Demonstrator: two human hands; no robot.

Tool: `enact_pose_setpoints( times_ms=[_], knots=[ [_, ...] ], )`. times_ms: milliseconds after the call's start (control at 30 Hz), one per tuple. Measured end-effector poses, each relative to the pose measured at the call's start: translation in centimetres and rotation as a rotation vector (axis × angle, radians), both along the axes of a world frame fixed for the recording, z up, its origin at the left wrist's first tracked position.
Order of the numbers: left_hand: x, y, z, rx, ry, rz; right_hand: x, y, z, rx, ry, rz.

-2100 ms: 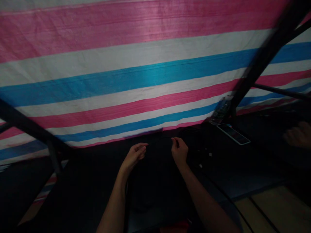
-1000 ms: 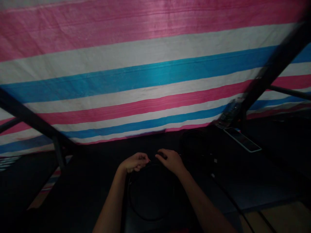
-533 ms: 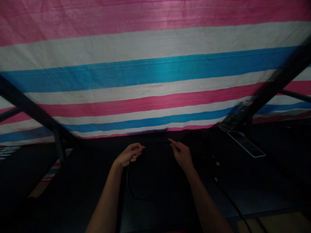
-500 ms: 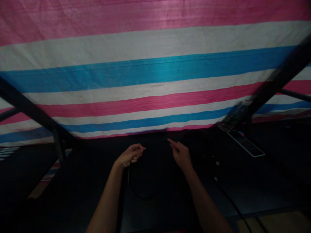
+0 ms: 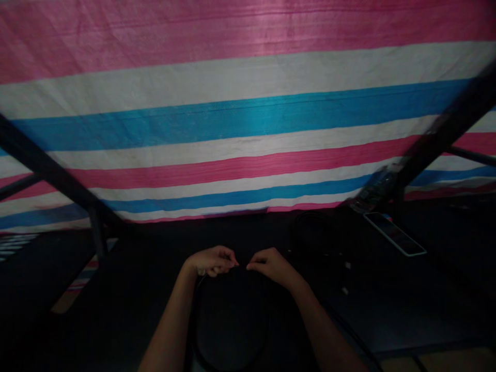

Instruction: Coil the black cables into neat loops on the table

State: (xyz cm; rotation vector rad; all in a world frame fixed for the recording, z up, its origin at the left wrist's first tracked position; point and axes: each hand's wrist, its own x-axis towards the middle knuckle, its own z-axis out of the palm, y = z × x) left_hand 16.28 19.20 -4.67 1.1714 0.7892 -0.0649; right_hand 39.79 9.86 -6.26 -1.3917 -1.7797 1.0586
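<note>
Striped sheeting [image 5: 248,119] rises behind the dark tabletop [image 5: 163,310]; before it, left hand [image 5: 215,261] pinches black cable [image 5: 195,315], right hand's [image 5: 271,266] pinched fingertips' contents unclear.

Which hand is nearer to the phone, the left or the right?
The right. The right hand is left of the phone and a little nearer the wearer; the left hand is farther left, beyond the right hand.
</note>
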Motion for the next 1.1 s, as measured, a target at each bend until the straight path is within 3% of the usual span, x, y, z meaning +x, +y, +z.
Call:
enact_pose_setpoints(
  times_ms=[67, 200, 267, 333, 467, 567, 667, 767, 867, 1000, 1100],
  knots=[
    [-0.3, 0.2, 0.1, 0.007, -0.058, 0.085, 0.8, 0.2, 0.2, 0.028, 0.038, -0.130],
    [-0.8, 0.9, 0.0, 0.103, -0.233, 0.396, 3.5, 0.9, 0.2, 0.303, 0.062, -0.627],
    [-0.7, 1.2, -0.1, 0.147, -0.292, 0.518, 4.4, 1.1, 0.0, 0.401, 0.049, -0.755],
    [-0.3, 1.2, -0.3, 0.160, -0.314, 0.549, 4.6, 1.2, -0.3, 0.453, 0.000, -0.719],
    [0.6, 0.8, -0.8, 0.101, -0.228, 0.380, 3.3, 1.1, -0.4, 0.375, -0.107, -0.445],
    [0.5, 0.5, -0.9, 0.046, -0.114, 0.210, 2.3, 0.8, -0.4, 0.212, -0.049, -0.269],
    [-0.1, 0.5, -0.7, 0.018, -0.037, 0.038, 2.2, 0.3, -0.3, -0.050, 0.054, -0.073],
    [-0.9, 0.5, -0.2, 0.018, -0.021, -0.052, 3.0, 0.0, -0.1, -0.240, 0.063, 0.106],
    [-1.3, 0.8, 0.1, 0.041, -0.075, 0.041, 4.2, 0.1, 0.2, -0.199, 0.067, 0.043],
    [-0.7, 1.2, -0.6, 0.117, -0.209, 0.345, 4.8, 0.6, 0.4, 0.076, 0.069, -0.316],
    [0.6, 0.9, -1.2, 0.100, -0.221, 0.383, 3.6, 0.6, 0.3, 0.142, 0.013, -0.288]
  ],
)
